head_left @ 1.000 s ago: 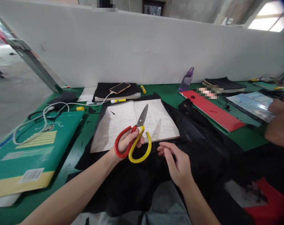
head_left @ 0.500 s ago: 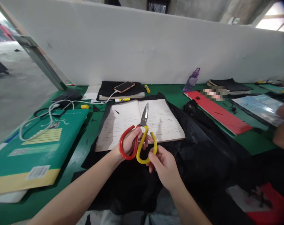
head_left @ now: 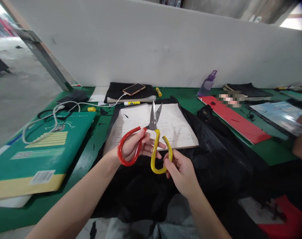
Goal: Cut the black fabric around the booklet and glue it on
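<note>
A pair of scissors (head_left: 154, 123) with one red and one yellow handle is held up over an open book (head_left: 181, 127), its blades spread and pointing away from me. My left hand (head_left: 134, 143) grips the red handle, thumb near the pivot, with some fingers stretched behind toward the yellow side. Around the outer side of the yellow loop, the fingers of my right hand (head_left: 179, 169) are closed. Black cloth (head_left: 138, 192) lies under the book and hangs over my lap.
A green folder (head_left: 41, 152) and a white cable (head_left: 25, 131) lie at left. Behind the book are a phone (head_left: 134, 89) and a glue stick (head_left: 131, 103). A purple bottle (head_left: 207, 84) and a red folder (head_left: 235, 119) are at right. Another person's arm (head_left: 301, 142) shows at the right edge.
The scissors have opened: the blades and the two handles have moved apart. My left hand has shifted left with the red handle, my right hand slightly right with the yellow one.
</note>
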A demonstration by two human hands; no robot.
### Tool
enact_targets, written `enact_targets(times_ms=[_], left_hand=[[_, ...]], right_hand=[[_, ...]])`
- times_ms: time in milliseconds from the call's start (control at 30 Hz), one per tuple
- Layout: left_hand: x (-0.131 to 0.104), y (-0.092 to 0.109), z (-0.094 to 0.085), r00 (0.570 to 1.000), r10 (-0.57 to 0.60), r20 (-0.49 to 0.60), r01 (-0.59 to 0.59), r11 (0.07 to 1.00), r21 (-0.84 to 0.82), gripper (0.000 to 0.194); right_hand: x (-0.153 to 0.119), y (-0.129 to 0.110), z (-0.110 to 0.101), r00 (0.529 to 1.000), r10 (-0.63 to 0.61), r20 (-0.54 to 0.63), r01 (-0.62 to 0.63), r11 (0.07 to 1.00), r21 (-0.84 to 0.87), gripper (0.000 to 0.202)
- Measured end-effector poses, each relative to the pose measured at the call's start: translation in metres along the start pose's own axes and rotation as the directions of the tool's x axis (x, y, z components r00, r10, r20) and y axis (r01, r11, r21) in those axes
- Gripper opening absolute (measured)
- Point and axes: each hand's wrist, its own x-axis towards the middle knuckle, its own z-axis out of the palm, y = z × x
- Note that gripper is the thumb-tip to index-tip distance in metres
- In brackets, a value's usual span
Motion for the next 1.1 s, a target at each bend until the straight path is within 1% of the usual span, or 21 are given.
enact_targets(times_ms=[133, 200, 267, 300, 367, 433, 500, 567, 667, 733, 800, 900, 967, 1100], left_hand=[[-0.002, -0.001, 0.001, 0.996, 0.027, 0.086, -0.022, 0.998, -0.059, 0.037], [-0.003, -0.002, 0.002, 0.994, 0.047, 0.098, -0.042, 0.998, -0.053, 0.033], [-0.003, -0.003, 0.002, 0.992, 0.068, 0.104, -0.067, 0.998, -0.013, 0.033], [-0.003, -0.003, 0.001, 0.991, 0.084, 0.109, -0.086, 0.996, 0.013, 0.035], [-0.003, -0.003, -0.002, 0.988, 0.107, 0.11, -0.116, 0.99, 0.075, 0.04], [-0.004, -0.001, -0.005, 0.988, 0.118, 0.102, -0.132, 0.98, 0.146, 0.043], [-0.007, 0.003, -0.006, 0.989, 0.104, 0.108, -0.126, 0.966, 0.225, 0.043], [-0.011, 0.01, -0.006, 0.989, 0.063, 0.134, -0.102, 0.946, 0.306, 0.039], [-0.022, 0.019, -0.008, 0.988, -0.041, 0.146, -0.024, 0.908, 0.418, 0.031], [-0.029, 0.023, -0.012, 0.989, -0.09, 0.121, 0.022, 0.88, 0.475, 0.027], [-0.035, 0.026, -0.017, 0.993, -0.104, 0.048, 0.065, 0.859, 0.508, 0.024], [-0.041, 0.03, -0.02, 0.99, -0.121, -0.077, 0.144, 0.857, 0.495, 0.026], [-0.044, 0.034, -0.017, 0.981, -0.156, -0.115, 0.192, 0.858, 0.476, 0.027], [-0.049, 0.043, -0.003, 0.96, -0.276, -0.05, 0.261, 0.814, 0.519, 0.017]], right_hand=[[0.002, 0.005, -0.004, 0.999, -0.038, -0.007, 0.037, 0.997, -0.065, 0.016], [0.002, 0.004, -0.009, 0.998, -0.045, 0.044, 0.05, 0.99, -0.13, 0.02], [0.001, 0.001, -0.017, 0.991, -0.059, 0.119, 0.085, 0.969, -0.231, 0.023], [0.0, -0.001, -0.021, 0.987, -0.069, 0.147, 0.109, 0.953, -0.283, 0.023], [-0.003, -0.004, -0.028, 0.981, -0.111, 0.159, 0.164, 0.91, -0.38, 0.023], [-0.006, -0.004, -0.034, 0.97, -0.195, 0.147, 0.241, 0.855, -0.458, 0.021], [-0.009, -0.002, -0.036, 0.938, -0.3, 0.176, 0.347, 0.777, -0.524, 0.021], [-0.012, 0.003, -0.036, 0.893, -0.367, 0.261, 0.45, 0.685, -0.573, 0.022], [-0.016, 0.01, -0.032, 0.832, -0.404, 0.38, 0.552, 0.544, -0.631, 0.022], [-0.018, 0.016, -0.028, 0.801, -0.433, 0.414, 0.591, 0.457, -0.665, 0.022], [-0.02, 0.021, -0.025, 0.779, -0.47, 0.416, 0.606, 0.388, -0.695, 0.022], [-0.023, 0.029, -0.022, 0.762, -0.521, 0.385, 0.596, 0.331, -0.732, 0.021], [-0.025, 0.032, -0.021, 0.758, -0.543, 0.362, 0.582, 0.313, -0.75, 0.021], [-0.027, 0.035, -0.021, 0.748, -0.573, 0.335, 0.567, 0.29, -0.771, 0.021]])
